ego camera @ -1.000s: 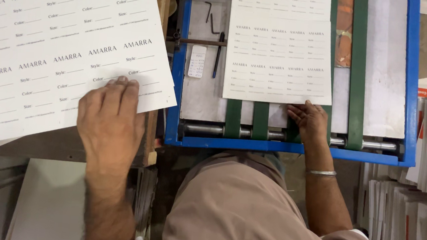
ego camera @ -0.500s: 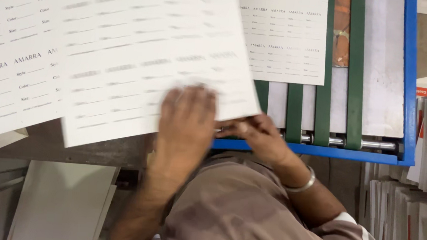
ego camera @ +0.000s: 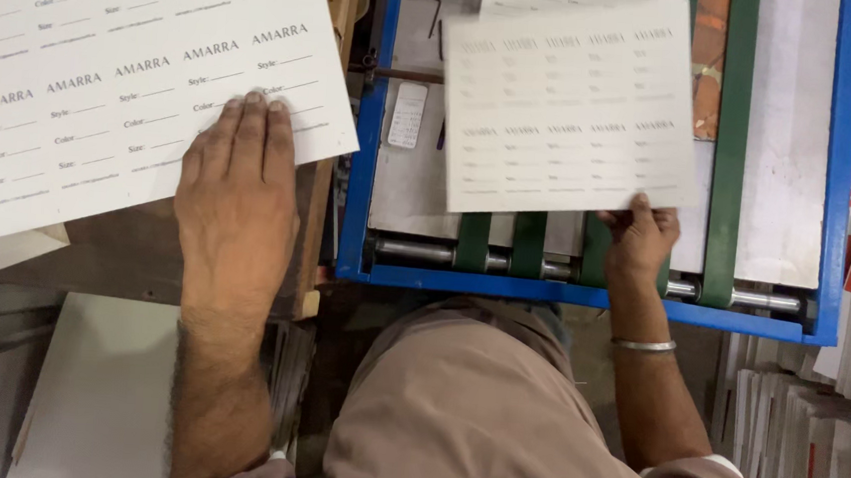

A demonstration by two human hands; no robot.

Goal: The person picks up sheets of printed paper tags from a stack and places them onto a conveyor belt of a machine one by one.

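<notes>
Head view: right hand (ego camera: 637, 242) fingers pinch the loose sheet (ego camera: 566, 109), lying just above them; left hand (ego camera: 237, 188) rests flat, fingers open, on the paper stack (ego camera: 107, 77).

Left hand (ego camera: 237, 191) flat on printed sheet stack (ego camera: 127, 78), right hand (ego camera: 638, 239) gripping sheet (ego camera: 565, 104) over blue-framed feeder (ego camera: 581, 295).

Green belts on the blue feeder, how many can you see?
4 green belts: three side by side near the right hand, one further right. Sheets may hide more.

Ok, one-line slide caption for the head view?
Left hand rests on a printed label sheet stack; right hand holds a sheet over the blue-framed belt feeder.
</notes>
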